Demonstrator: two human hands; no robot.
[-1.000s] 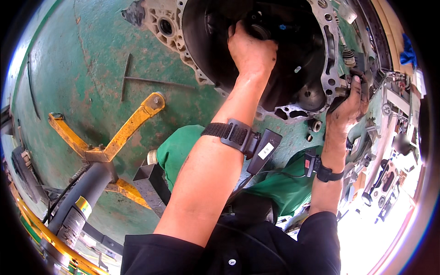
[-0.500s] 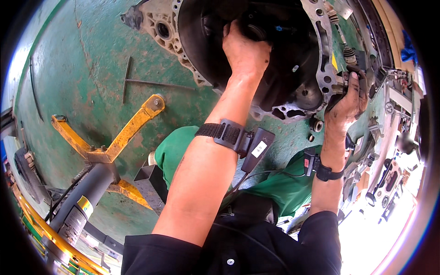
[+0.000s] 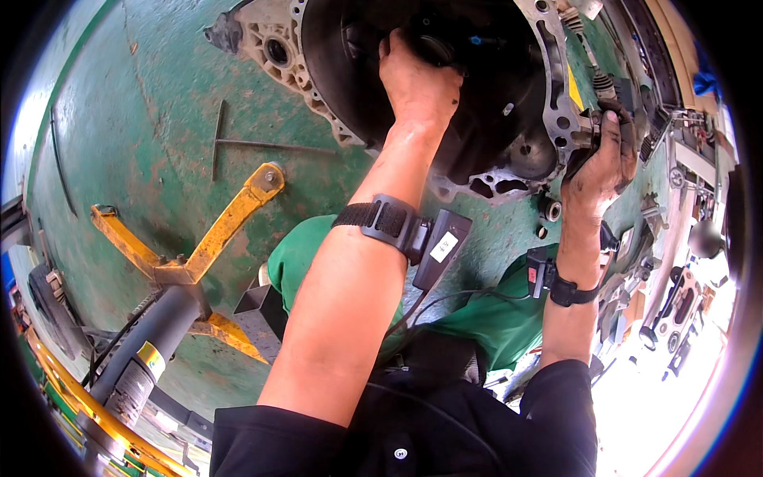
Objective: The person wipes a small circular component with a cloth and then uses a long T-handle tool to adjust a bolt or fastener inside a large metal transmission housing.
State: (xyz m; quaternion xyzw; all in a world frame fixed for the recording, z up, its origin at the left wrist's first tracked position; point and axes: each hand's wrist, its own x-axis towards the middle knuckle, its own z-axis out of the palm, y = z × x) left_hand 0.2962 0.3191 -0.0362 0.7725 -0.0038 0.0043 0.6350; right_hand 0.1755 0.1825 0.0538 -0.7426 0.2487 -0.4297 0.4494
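A transmission housing (image 3: 562, 87) with a pale, holed flange and a dark, deep bell stands at the top of the view. My left hand (image 3: 419, 86) reaches into the bell, its fingers curled beside a dark round part (image 3: 435, 49) at the centre. The shadow hides its fingertips and whatever they hold. Outside the flange, on the right, my right hand (image 3: 602, 163), smeared with black grease, is closed round a dark projecting part of the housing, thumb on top.
A yellow-armed stand (image 3: 230, 219) with a grey post is on the left. A T-shaped metal bar (image 3: 270, 145) lies on the green floor (image 3: 159, 103). Below the housing's right side sits a small metal ring-shaped part (image 3: 548, 208). Metal parts crowd the right side.
The view has shifted slightly, so the housing appears a little further up and left. Both hands keep nearly the same hold; the left has barely moved relative to the housing.
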